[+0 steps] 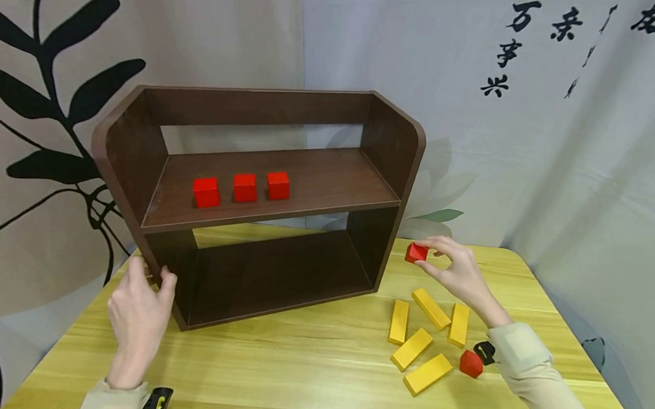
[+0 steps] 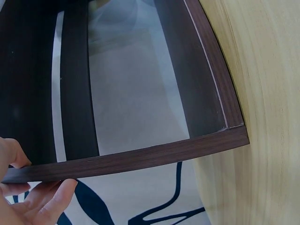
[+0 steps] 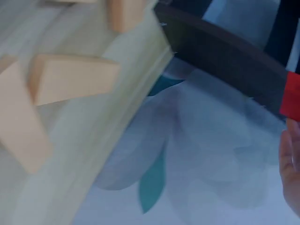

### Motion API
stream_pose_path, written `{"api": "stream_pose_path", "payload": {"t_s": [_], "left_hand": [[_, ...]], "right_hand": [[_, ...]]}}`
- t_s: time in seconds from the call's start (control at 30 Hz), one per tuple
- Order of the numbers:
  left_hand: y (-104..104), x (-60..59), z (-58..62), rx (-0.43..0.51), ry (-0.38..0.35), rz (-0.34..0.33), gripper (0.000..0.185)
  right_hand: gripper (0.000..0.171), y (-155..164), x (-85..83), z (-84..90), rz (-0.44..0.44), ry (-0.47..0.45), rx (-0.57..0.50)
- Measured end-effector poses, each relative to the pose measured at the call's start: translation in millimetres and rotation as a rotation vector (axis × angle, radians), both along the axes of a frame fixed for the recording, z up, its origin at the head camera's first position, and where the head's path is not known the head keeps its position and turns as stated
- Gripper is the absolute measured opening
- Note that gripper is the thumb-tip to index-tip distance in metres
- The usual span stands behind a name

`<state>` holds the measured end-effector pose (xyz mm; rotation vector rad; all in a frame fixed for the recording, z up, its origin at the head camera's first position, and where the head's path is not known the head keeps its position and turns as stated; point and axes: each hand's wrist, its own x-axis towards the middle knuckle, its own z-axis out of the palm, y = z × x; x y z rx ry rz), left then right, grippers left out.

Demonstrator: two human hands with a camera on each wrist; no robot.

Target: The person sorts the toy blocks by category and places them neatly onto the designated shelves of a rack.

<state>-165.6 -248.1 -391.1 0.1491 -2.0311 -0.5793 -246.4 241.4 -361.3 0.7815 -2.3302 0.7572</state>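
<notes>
A dark brown two-tier shelf (image 1: 279, 276) stands on the table. My left hand (image 1: 140, 318) grips its left side panel; in the left wrist view the thumb and fingers (image 2: 61, 199) lie on either side of the panel edge (image 2: 140, 158). To the right of the shelf, my right hand (image 1: 460, 273) pinches a red cube (image 1: 416, 253) between thumb and fingertips, above the table. That cube (image 3: 291, 97) shows at the right edge of the right wrist view. Three red cubes (image 1: 245, 188) sit in a row on the upper shelf board (image 1: 329, 174).
Several yellow blocks (image 1: 427, 374) lie scattered on the wooden table (image 1: 296, 376), right of the shelf. Another red block (image 1: 471, 364) rests beside them, close to the right wrist's black strap piece (image 1: 485, 352). A printed curtain (image 1: 586, 156) hangs behind the table.
</notes>
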Motion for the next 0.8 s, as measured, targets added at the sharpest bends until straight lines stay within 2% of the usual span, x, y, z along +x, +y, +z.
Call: {"api": "stream_pose_path", "payload": {"t_s": [0.2,0.43,0.8], "left_hand": [[-0.7,0.4,-0.4,-0.004,-0.013,0.0,0.016],[-0.5,1.1,-0.6,-0.005,-0.013,0.003,0.016],[-0.2,1.0,-0.3,-0.014,-0.02,0.008,0.016]], "right_hand": [[0.04,-19.4,4.6,19.4,0.067,0.084,-0.035],[0.04,-40.6,10.0,41.2,0.163,0.139,-0.062],[0.044,-65.7,16.4,67.8,0.233,0.213,-0.101]]}}
